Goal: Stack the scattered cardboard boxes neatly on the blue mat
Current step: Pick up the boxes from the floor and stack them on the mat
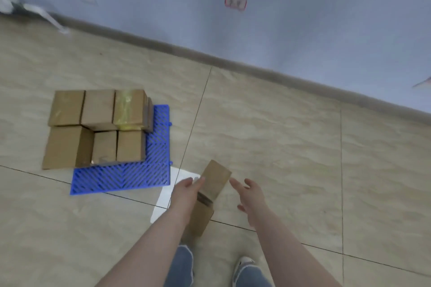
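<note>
Tiled floor, beige, dark grout lines; pale blue wall beyond a grey skirting. Frame blurred throughout.

Blue mat, slotted plastic, lies on the floor left of centre. Stack of cardboard boxes covers its far-left part and overhangs the mat's left edge; the near edge and right edge of the mat are bare. One box in the far row carries yellow tape.

Left hand grips a cardboard box in the air, just off the mat's near-right corner; fingers curled against its left side. A second box sits directly under the first, against the left forearm; whether they touch I cannot tell.

Right hand apart from the box, just to its right, fingers spread wide, holding nothing.

White sheet on the floor beside the mat's near-right corner. Jeans and one shoe at the bottom edge.
</note>
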`<state>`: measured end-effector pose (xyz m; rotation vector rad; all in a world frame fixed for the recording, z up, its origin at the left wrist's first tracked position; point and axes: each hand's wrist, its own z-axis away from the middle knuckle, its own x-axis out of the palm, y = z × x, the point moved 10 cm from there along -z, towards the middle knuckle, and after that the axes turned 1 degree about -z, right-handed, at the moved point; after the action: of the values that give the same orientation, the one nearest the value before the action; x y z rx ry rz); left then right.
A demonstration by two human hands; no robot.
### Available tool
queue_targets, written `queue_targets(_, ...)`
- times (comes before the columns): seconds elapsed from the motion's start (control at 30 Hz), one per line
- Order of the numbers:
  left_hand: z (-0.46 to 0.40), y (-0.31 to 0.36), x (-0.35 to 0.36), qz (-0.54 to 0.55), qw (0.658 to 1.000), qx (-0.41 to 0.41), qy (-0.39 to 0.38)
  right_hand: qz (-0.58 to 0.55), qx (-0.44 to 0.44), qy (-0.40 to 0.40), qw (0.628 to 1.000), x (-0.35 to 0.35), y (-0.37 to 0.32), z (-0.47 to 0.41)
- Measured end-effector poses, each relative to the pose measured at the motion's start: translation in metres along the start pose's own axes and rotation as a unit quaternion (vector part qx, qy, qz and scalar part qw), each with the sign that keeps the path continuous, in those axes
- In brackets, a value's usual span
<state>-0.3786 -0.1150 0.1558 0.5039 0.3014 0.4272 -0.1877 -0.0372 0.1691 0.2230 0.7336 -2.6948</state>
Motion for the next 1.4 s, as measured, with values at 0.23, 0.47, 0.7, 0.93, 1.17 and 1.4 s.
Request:
queue_targets(0.23, -0.174, -0.065, 0.054, -0.12, 0.992, 0.037, 0.025, -0.028, 0.061, 0.005, 0.998, 0.043, 0.106, -0.175)
queue_targets(0.47, -0.246, -0.102, 0.078, -0.244, 0.968, 0.059, 0.026, -0.071, 0.039, -0.036, 0.996, 0.077, 0.129, -0.255)
queue_targets(0.7, -0.166, -0.049, 0.067, -0.059, 0.992, 0.115, -0.002, -0.138, -0.077, -0.037, 0.987, 0.053, 0.055, -0.188)
queue_targets(0.93, -0.013, 0.012, -0.003, 0.06, 0.991, 0.118, 0.029, -0.099, -0.153, -0.112, 0.977, 0.048, -0.024, -0.029)
queue_targets(1.17, 0.116, 0.053, -0.104, 0.138, 0.982, 0.107, 0.077, -0.008, -0.159, -0.218, 0.963, 0.094, -0.072, 0.128)
queue_targets(1.4, 0.152, 0.032, -0.208, 0.163, 0.973, 0.113, 0.118, -0.011, -0.136, -0.243, 0.96, 0.177, -0.053, 0.195)
